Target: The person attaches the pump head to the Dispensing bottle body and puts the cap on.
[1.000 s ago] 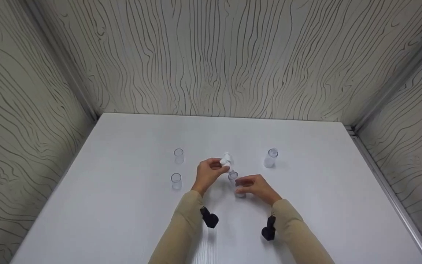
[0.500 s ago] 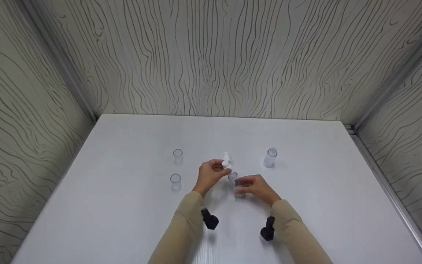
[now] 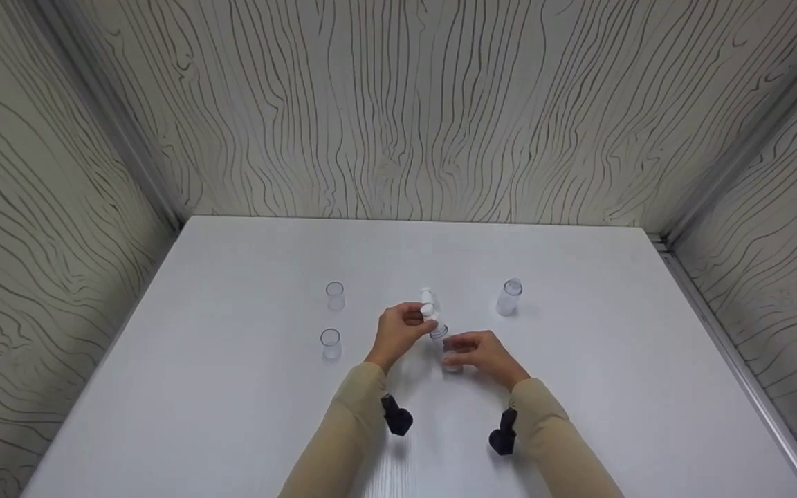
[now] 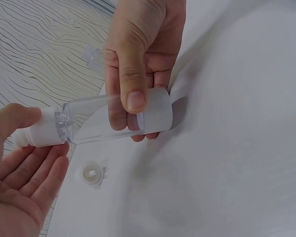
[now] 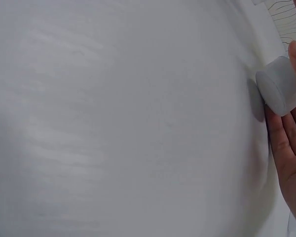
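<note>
A clear bottle with a white base (image 4: 91, 118) leans at a slant between the two hands. My right hand (image 3: 485, 354) grips its lower part, thumb on one side and fingers on the other. At the bottle's neck, a white pump top (image 4: 47, 129) sits against the clear collar, pinched between thumb and fingers of my left hand (image 3: 396, 333). In the right wrist view only the white base (image 5: 278, 86) of the bottle shows, close over the table. The fingers hide part of the bottle in the head view.
Two clear cylindrical covers, a far one (image 3: 335, 296) and a nearer one (image 3: 331, 344), stand to the left. Another clear bottle (image 3: 508, 297) stands at the right. A small white part (image 3: 427, 295) is just beyond my left hand. Patterned walls (image 3: 398, 111) enclose the white table (image 3: 232, 415).
My left hand has moved slightly down toward the bottle, bringing the white pump top from above the neck onto it. The right hand keeps its grip on the bottle, almost still.
</note>
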`<state>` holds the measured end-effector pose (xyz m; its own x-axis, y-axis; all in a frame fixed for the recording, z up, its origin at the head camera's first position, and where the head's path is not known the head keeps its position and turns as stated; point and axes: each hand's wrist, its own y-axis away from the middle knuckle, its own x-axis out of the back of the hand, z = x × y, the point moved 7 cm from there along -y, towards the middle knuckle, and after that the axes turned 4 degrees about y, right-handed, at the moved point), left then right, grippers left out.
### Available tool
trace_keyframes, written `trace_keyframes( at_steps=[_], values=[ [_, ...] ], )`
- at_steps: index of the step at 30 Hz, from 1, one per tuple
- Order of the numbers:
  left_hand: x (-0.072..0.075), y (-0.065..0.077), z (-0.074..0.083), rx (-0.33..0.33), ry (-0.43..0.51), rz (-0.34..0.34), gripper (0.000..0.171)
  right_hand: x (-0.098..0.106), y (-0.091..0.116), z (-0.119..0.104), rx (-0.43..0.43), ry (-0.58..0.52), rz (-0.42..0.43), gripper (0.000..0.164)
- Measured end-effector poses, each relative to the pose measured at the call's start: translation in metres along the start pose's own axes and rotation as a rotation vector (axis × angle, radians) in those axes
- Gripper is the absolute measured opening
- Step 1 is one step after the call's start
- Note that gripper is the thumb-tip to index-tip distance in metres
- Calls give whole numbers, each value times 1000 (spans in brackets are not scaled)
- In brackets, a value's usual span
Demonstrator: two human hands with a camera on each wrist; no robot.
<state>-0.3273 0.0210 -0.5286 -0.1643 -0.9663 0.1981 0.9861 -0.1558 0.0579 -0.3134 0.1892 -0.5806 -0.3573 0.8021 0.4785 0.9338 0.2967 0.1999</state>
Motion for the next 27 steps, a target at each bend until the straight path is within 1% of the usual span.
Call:
trace_keyframes(
  at_steps=[2,8,11,15,18,22,26,27],
  values=[
    [-1,0,1,-16,-1,-6,37,1,1,-2,10,-2,-2,48],
    [-3,-1,6,-72,5,-29,40,2,3,-6,34,-63,-13,48],
    [-4,-1,5,-62,11,-35,41,1,2,-5,44,-55,-10,47],
    [-4,0,4,-63,13,-38,42,1,1,-3,30,-31,-11,49],
    [-5,0,2,-51,31,-36,44,0,2,-2,22,-19,-15,50],
    [-6,-1,1,-35,46,-12,46,0,2,-2,12,-11,-15,50],
    [-6,-1,3,-54,35,16,44,0,3,-1,7,-25,-15,50],
    [-6,-1,3,-58,33,21,43,0,5,-5,9,-29,-16,49]
  ],
)
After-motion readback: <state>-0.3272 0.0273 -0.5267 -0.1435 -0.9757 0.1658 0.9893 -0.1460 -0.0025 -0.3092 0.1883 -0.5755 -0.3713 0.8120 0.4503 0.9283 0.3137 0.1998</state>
